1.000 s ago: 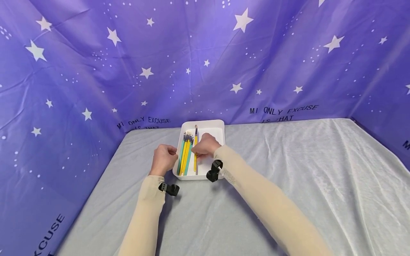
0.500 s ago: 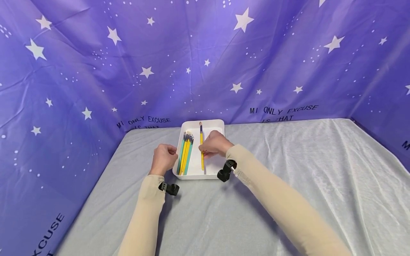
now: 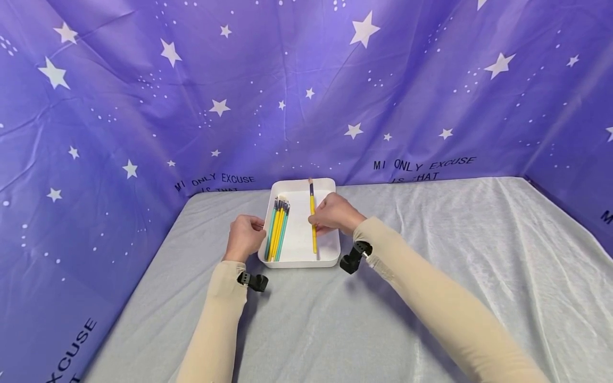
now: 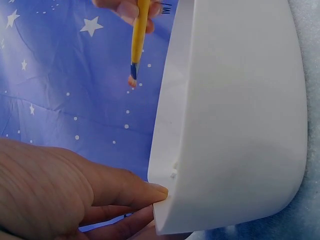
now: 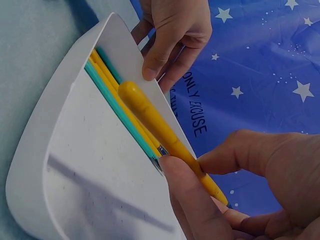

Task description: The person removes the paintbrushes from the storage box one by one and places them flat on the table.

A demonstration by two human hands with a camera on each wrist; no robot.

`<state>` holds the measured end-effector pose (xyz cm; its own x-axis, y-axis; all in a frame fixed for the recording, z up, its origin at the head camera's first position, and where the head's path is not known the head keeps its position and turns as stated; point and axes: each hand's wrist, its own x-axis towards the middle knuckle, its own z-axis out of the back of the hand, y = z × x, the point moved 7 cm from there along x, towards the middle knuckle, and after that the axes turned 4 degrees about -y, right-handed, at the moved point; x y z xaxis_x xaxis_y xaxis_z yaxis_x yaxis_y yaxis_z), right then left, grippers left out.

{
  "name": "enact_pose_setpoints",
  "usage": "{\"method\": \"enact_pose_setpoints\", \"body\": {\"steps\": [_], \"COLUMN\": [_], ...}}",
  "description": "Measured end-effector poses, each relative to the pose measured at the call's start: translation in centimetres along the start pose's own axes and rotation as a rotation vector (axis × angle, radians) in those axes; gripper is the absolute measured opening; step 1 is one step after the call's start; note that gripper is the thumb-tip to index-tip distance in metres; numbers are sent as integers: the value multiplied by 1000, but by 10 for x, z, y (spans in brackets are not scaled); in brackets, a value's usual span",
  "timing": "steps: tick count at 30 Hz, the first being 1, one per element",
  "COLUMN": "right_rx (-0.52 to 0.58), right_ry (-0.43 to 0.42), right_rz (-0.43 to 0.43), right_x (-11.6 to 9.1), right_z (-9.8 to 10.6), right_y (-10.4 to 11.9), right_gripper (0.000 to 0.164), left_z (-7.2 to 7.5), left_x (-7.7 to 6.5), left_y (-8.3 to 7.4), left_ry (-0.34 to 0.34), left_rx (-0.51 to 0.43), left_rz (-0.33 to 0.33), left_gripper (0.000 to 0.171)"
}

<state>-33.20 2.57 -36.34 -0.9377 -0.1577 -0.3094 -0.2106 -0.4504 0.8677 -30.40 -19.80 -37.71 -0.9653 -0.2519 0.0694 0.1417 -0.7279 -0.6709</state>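
Note:
A yellow paintbrush (image 3: 312, 205) with a dark ferrule is pinched between the thumb and fingers of my right hand (image 3: 335, 211), bristles pointing away. It is held above the right half of a white tray (image 3: 299, 264), and its shadow falls on the tray floor in the right wrist view. My left hand (image 3: 245, 236) pinches the tray's left rim, thumb (image 4: 157, 191) at the edge. Along the tray's left side lies a bundle of yellow and teal paintbrushes (image 3: 278, 229), bristle ends away from me. In the right wrist view, the held brush's rounded handle end (image 5: 131, 92) overlaps that bundle.
A grey cloth (image 3: 306, 330) covers the table, wrinkled on the right. Behind the tray hangs a purple curtain (image 3: 306, 138) with white stars and lettering, which also runs along both sides. Each wrist wears a small black camera (image 3: 351, 260).
My right hand has moved to the right with the yellow paintbrush, from beside the bundle to over the tray's right half. The left hand and the tray stay about where they were.

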Motion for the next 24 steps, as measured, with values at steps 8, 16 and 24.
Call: {"method": "enact_pose_setpoints", "body": {"steps": [8,16,24], "right_rx": [9,-16,1], "right_ry": [1,17,6], "right_rz": [18,18,23], "right_x": [-4,-7,-6], "right_z": [13,26,37], "right_y": [-7,-17,-29], "right_gripper": [13,10,6], "left_z": [0,0,0], "left_x": [0,0,1], "left_y": [1,2,2], "left_ry": [2,11,10], "left_rx": [2,-14,-10], "left_rz": [14,7,10], "left_gripper": [28,29,29]}}
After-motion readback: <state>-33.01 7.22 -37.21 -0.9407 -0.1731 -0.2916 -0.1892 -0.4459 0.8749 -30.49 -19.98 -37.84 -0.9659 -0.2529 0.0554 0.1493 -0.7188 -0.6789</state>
